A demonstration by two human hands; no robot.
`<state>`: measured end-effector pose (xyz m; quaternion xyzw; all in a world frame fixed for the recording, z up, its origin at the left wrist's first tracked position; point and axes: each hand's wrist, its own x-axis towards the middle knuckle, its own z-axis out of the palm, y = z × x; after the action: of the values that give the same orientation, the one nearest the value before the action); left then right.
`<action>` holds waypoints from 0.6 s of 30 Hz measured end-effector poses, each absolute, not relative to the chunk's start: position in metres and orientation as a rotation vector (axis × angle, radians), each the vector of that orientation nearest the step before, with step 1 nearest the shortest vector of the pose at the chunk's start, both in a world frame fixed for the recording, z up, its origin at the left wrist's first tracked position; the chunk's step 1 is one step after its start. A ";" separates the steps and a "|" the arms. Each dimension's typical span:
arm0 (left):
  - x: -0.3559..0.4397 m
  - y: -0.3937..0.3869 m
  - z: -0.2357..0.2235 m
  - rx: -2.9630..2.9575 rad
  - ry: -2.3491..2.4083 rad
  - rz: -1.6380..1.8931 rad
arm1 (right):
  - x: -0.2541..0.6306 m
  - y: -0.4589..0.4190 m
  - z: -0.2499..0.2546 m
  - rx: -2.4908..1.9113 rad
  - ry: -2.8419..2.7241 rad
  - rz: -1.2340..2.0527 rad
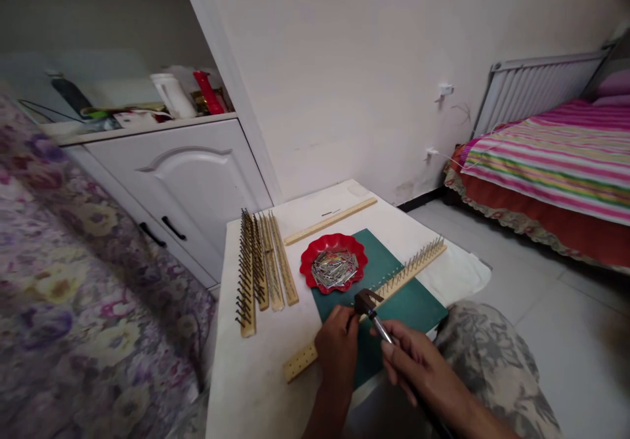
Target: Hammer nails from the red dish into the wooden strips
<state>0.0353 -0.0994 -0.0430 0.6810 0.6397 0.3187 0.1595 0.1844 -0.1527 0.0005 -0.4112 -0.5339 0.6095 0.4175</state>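
Fingers of the right hand [416, 360] closed round the handle of a hammer [381, 329]; its head is just beside the left hand, over a perforated wooden strip [301, 361]. Left hand [338, 340] rests at the strip, fingers curled inward; fingertips partly hidden, so cannot tell whether they pinch a nail. Strip lies diagonally across a green mat [413, 311], its left end past the mat's edge on the white-topped table [260, 376]. Rows of small holes visible at that end; thin upright nails [411, 266] stand along the far right length. Red scalloped bowl [306, 270], holding a heap of loose silvery nails [335, 270], sits beyond the hands, partly over the mat. Left side of table: two wooden strips bristling with dark nails [245, 275], and beside them two paler strips [284, 265], finer detail too small to read. Another wooden strip [329, 221] lies behind the bowl, a small dark nail [326, 214] near it. Right of the table: a bed with a striped cover [566, 150].
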 end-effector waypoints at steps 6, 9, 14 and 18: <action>0.034 -0.099 -0.046 1.936 1.848 0.902 | 0.178 -0.149 0.002 -1.089 -1.450 1.504; 0.034 -0.099 -0.047 1.936 1.841 0.903 | 0.178 -0.149 0.002 -1.071 -1.440 1.492; 0.033 -0.099 -0.048 1.926 1.816 0.935 | 0.178 -0.149 0.001 -1.061 -1.414 1.516; 0.032 -0.101 -0.049 1.916 1.757 0.982 | 0.185 -0.152 -0.007 -1.020 -1.310 1.602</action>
<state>0.0321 -0.1005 -0.0488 0.6781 0.6220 0.3475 0.1802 0.1851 -0.1520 -0.0067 -0.4042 -0.5191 0.6348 0.4053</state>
